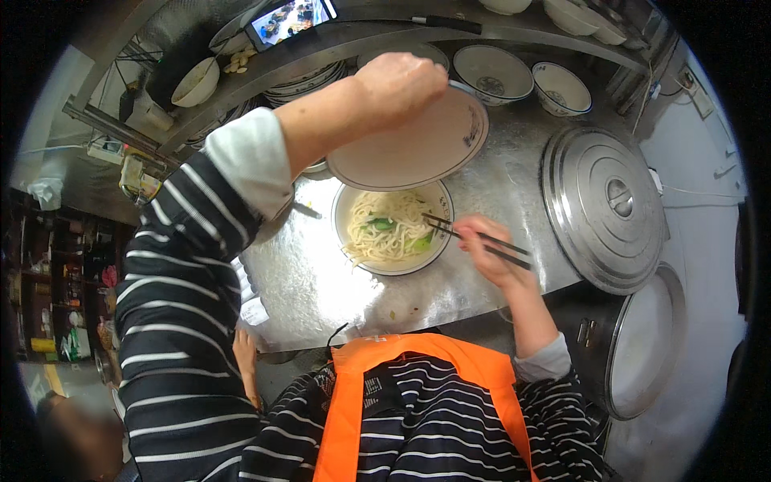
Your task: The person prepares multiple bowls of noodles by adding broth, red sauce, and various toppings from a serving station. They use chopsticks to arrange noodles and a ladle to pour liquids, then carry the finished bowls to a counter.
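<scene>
My left hand (402, 81) grips the rim of a wide white bowl with a blue edge (415, 150). That bowl is tilted steeply, its inside facing me, above the far edge of a second bowl. The second bowl (446, 205) stands on the steel counter and holds white noodles (385, 232) with green leafy vegetables (424, 242). In my right hand (491, 250), at the right of the noodle bowl, is a pair of dark chopsticks (503, 246). Their tips reach over the bowl's right side to the noodles.
Patterned bowls (493, 75) stand behind, under a steel shelf (361, 45) bearing a phone (292, 21). A large metal lid (602, 205) lies at the right, above a big pot (650, 349). Another person (81, 434) is at the lower left.
</scene>
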